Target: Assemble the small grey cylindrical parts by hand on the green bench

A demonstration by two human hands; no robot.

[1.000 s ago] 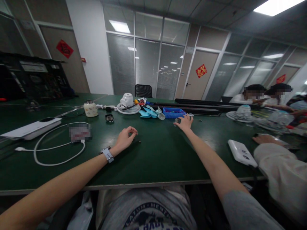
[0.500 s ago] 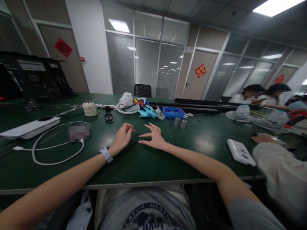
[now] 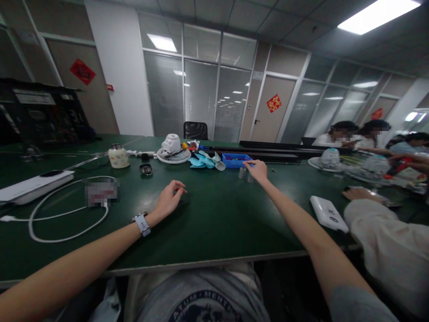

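My right hand [image 3: 258, 171] reaches out over the table [image 3: 208, 228], its fingers extended at the front right of a blue plastic basket [image 3: 234, 161]. Two small grey cylinders [image 3: 241, 173] stand just below its fingertips; the hand partly covers one of them, and contact cannot be made out. Nothing shows between the fingers. Resting above the table at centre left, my left hand [image 3: 169, 197] is empty, with loosely bent fingers apart. A watch with a pale band [image 3: 144, 225] is on that wrist. Light-blue fan blades [image 3: 203, 160] lie left of the basket.
A white fan part with grille [image 3: 172, 150] and a patterned jar [image 3: 118, 156] stand farther back. A looped white cable [image 3: 67, 239] lies left. A white power-bank-like device [image 3: 328, 213] sits right, beside another person's sleeve [image 3: 378, 237]. Long black bars [image 3: 278, 152] lie behind.
My right hand has moved forward and right, from beside my left hand to the basket and cylinders. My left hand has stayed nearly in place. The view has shifted slightly.
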